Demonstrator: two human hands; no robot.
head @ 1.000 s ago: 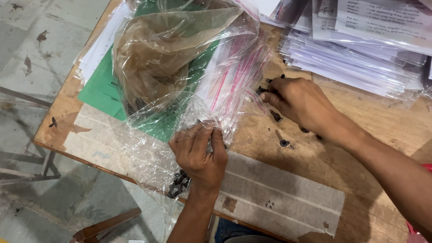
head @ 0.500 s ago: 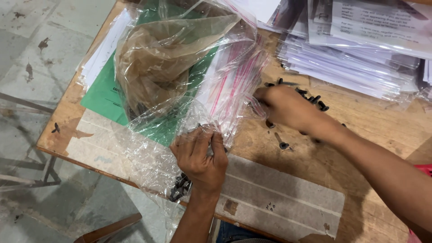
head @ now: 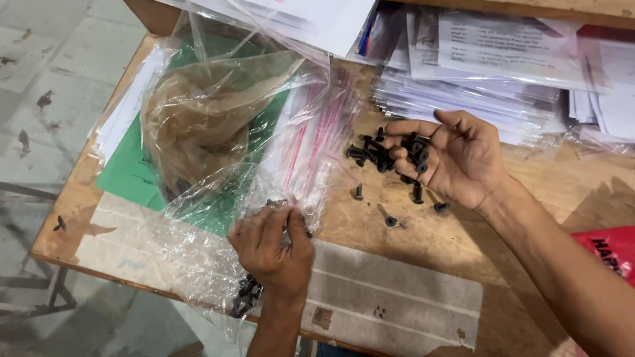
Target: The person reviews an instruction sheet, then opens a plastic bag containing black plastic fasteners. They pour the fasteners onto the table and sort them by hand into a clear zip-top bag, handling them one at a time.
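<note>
Right hand (head: 456,155), lifted since a second ago, now cups black screws (head: 413,147) at two o'clock; left hand (head: 270,248) fingers pinch clear bag (head: 218,218), apparently its mouth, on the bench (head: 423,225).

A: Even, soft light here, bright enough, nothing burnt out on the wooden surface (head: 529,198).

B: Glare though: white streaks running along the creases of the clear bag (head: 218,125), and a sheen on the wrapped paper stacks (head: 476,86).

A: Shadows are mild. A soft dark patch sits under the right hand (head: 456,158) and forearm, falling toward the near edge.

B: Focus holds well; the screws (head: 380,155) read crisply. The floor (head: 40,79) at left looks a touch softer.

A: Slight wide-lens stretch at the corners, little motion blur.
</note>
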